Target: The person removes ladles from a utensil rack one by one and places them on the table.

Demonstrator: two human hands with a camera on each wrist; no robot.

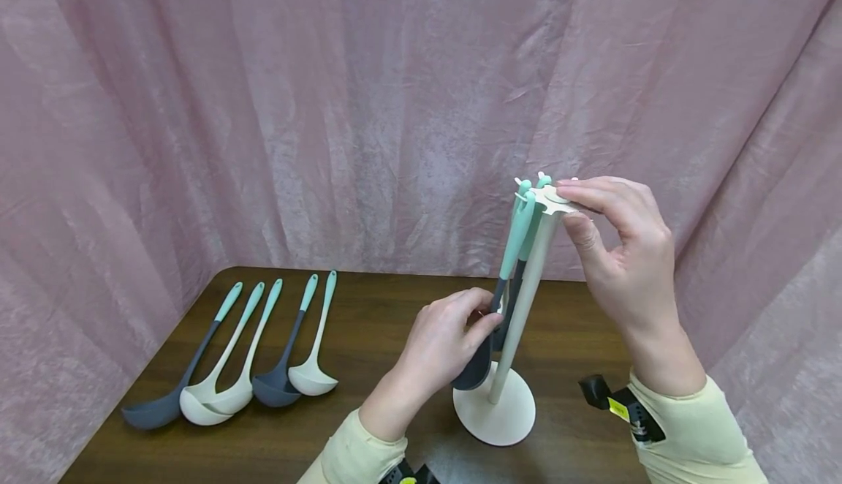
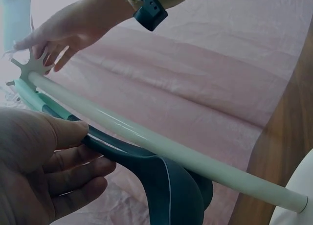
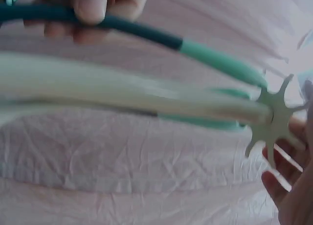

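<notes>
My left hand (image 1: 442, 338) pinches the shaft of a dark cooking utensil (image 1: 472, 371) with a mint handle. Its handle end sits at a hook on the top of a white utensil rack (image 1: 524, 305), which leans somewhat. In the left wrist view the dark head of this utensil (image 2: 168, 186) curves out broadly; its exact kind is hard to tell. At the rack's top, my right hand (image 1: 625, 250) holds the star-shaped hook disc (image 3: 274, 118) between fingers and thumb. More mint-handled utensils (image 1: 531, 235) hang beside the pinched one, partly hidden by it and the pole.
To the left on the brown table (image 1: 395, 290) lie several ladles side by side, among them a white ladle (image 1: 314, 378) and a dark ladle (image 1: 276, 389). The rack's round white base (image 1: 496, 425) is at the table's front. Behind hangs a pink curtain (image 1: 421, 118).
</notes>
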